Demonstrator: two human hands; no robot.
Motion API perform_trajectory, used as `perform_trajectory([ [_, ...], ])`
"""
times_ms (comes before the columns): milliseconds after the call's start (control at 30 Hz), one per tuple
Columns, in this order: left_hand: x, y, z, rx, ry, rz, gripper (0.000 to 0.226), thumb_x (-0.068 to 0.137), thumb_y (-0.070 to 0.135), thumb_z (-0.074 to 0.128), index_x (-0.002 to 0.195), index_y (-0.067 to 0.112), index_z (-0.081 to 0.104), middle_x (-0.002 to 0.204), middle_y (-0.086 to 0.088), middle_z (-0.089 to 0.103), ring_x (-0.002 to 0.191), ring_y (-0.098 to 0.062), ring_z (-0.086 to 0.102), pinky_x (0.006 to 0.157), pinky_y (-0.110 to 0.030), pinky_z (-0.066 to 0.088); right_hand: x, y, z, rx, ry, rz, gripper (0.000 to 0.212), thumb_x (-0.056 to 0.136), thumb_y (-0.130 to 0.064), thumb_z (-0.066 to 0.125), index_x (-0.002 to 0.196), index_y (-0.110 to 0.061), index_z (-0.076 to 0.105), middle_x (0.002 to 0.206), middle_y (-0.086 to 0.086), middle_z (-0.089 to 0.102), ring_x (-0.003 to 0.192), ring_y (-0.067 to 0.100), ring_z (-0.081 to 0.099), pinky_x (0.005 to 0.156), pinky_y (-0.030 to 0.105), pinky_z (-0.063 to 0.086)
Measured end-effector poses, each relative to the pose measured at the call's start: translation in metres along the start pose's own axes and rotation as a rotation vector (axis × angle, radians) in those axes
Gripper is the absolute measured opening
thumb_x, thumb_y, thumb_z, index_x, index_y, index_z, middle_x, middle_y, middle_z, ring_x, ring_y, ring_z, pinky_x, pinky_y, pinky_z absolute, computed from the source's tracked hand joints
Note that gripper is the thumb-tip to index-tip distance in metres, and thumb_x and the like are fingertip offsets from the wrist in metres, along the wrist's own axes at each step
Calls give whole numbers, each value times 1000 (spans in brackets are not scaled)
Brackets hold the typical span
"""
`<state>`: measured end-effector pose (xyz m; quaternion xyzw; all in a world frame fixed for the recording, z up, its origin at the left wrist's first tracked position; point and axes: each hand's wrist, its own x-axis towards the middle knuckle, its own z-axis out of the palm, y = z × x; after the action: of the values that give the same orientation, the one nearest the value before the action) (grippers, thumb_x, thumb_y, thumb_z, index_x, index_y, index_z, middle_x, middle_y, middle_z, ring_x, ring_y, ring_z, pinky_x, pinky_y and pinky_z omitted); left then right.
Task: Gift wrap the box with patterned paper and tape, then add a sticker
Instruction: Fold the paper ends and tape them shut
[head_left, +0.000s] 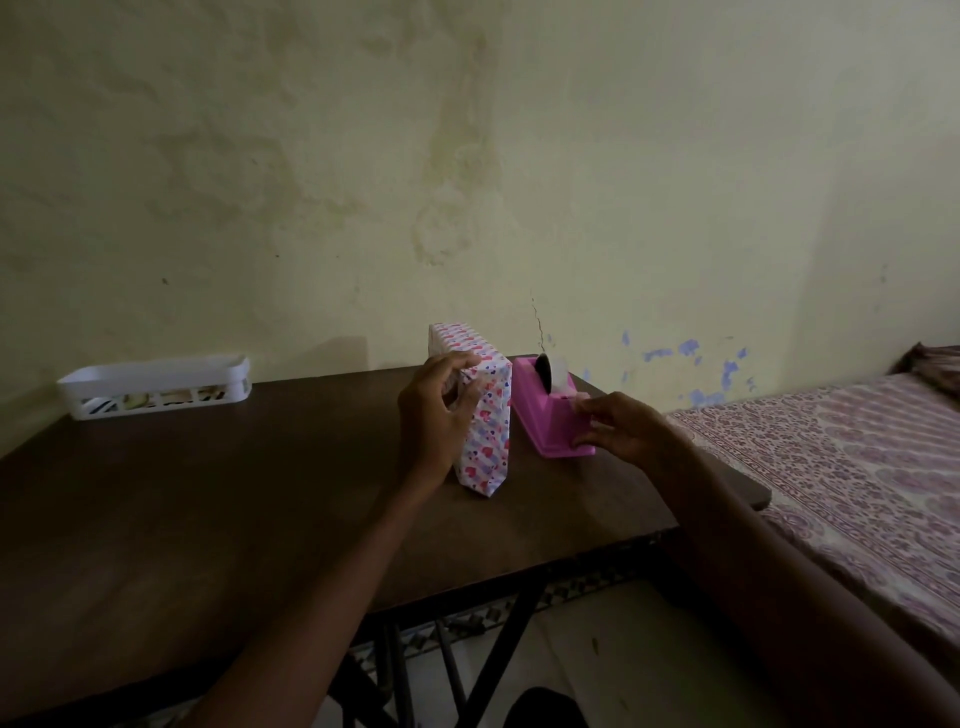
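The box (487, 415), covered in white paper with pink and purple hearts, stands on its long edge on the dark wooden table (208, 509). My left hand (436, 410) grips its near left side, thumb and fingers pressing a paper fold against the end face. Just right of the box sits a pink tape dispenser (545, 410) with a roll of clear tape. My right hand (618, 431) rests at the dispenser's front end, fingertips pinched at the cutter where the tape end is; the tape itself is too faint to make out.
A white plastic basket (156, 384) with small items inside stands at the table's back left, near the wall. A bed with a patterned cover (841, 467) runs along the right of the table. The table's right edge lies close behind the dispenser.
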<state>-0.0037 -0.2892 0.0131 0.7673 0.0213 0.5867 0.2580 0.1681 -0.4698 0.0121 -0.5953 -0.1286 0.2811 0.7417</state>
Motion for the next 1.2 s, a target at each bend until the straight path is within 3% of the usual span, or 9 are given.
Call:
perform_trajectory([
  [133,1,0,-1,6,-5,10,25,88,17,71,111,9,68,116,-5,68,107,6,52,83,2,40,8,2,-5,-111,57,5,36,83,1,69,117,6,58,124,19,58,112,34,60,86,46,57],
  [233,1,1,-2,7,-11,11,24,88,15,71,111,8,68,116,-5,68,107,7,51,82,2,40,5,-4,1,-370,205,-78,28,78,-4,78,100,8,66,98,19,70,84,28,72,72,37,62],
  [333,2,1,-3,9,-18,12,23,87,15,72,109,9,69,114,-5,69,105,7,52,83,2,39,-4,-8,11,-779,385,-191,17,74,-2,80,79,3,64,75,9,66,58,14,62,49,22,51],
  [467,2,3,-5,2,-32,5,24,86,16,73,109,10,70,113,-4,69,103,1,57,83,2,39,-13,6,3,-980,460,-302,8,76,-2,77,81,4,73,75,12,72,60,17,65,60,30,60],
  [567,4,2,-4,-3,-42,10,24,86,16,73,109,10,70,114,-4,69,105,-6,61,83,1,40,-31,8,7,-846,409,-439,8,85,-3,70,79,-5,74,73,9,72,63,16,70,63,30,61],
  [700,3,2,-3,-14,-38,-6,24,85,12,73,110,10,70,116,-5,68,107,-5,59,83,2,40,-61,7,31,-455,85,-530,13,88,-16,70,90,-3,73,84,15,73,74,24,70,71,34,60],
  [800,3,2,-4,-25,-45,-7,25,85,13,73,110,10,70,116,-3,68,106,-6,60,83,1,41,-72,11,55,-295,-38,-566,14,88,-16,68,93,-3,72,81,10,71,71,18,66,69,30,58],
  [933,5,-2,-6,-35,-74,-11,28,85,13,74,112,10,70,118,-3,68,109,-7,60,85,0,41,-74,19,87,-223,-85,-608,16,90,-16,67,98,-3,71,81,7,72,72,16,67,67,25,57],
  [1200,8,-6,-9,-63,-78,15,27,82,13,75,109,14,71,113,2,70,105,1,60,88,-7,45,-57,37,115,-161,3,-626,16,92,-16,65,97,-3,73,83,10,73,71,13,68,65,23,55],
])
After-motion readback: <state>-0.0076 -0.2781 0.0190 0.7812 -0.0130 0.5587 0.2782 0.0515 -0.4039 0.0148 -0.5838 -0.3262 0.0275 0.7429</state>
